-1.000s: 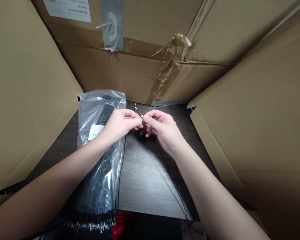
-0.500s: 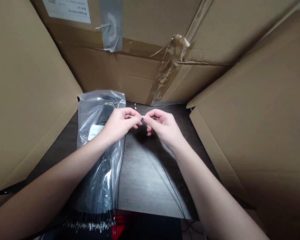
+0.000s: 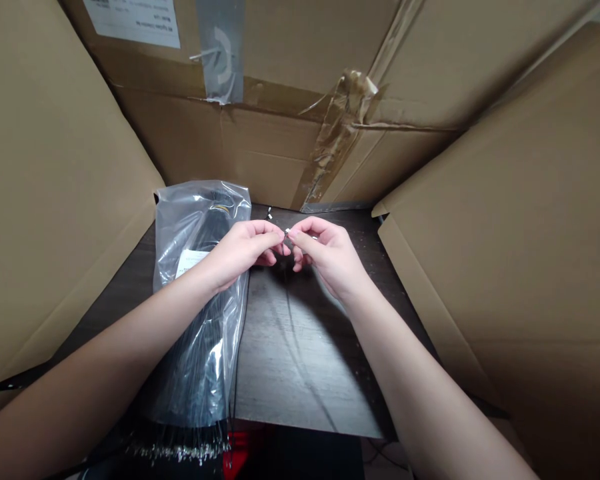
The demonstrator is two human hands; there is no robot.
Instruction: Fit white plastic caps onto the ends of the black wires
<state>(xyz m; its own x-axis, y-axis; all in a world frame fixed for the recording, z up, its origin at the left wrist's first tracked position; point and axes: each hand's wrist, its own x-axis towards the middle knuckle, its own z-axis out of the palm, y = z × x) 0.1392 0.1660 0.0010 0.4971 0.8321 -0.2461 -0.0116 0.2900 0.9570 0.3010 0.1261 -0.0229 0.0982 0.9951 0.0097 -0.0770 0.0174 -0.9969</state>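
Note:
My left hand [image 3: 245, 248] and my right hand [image 3: 326, 252] meet above the dark table, fingertips almost touching. Between them is a small white connector [image 3: 287, 231], pinched by the right thumb and forefinger. The left thumb and forefinger close on a thin black wire [image 3: 283, 245] right beside it. Lower down, a blurred dark line runs over the tabletop; whether it is wire or shadow I cannot tell. Beneath my left forearm lies a clear plastic bag [image 3: 200, 193] of black wires [image 3: 190, 373], whose silvery ends [image 3: 180, 453] stick out past the table's front edge.
Cardboard walls stand at the left [image 3: 55, 167], right [image 3: 505, 233] and back [image 3: 265, 147] of the table [image 3: 270, 360]. Another small white-tipped piece [image 3: 269, 215] lies by the back wall. Something red [image 3: 247, 453] shows below the front edge.
The black wire that lay across the right of the table has swung left and is now a blur. My left fingers have shifted slightly at the connector; both hands remain together.

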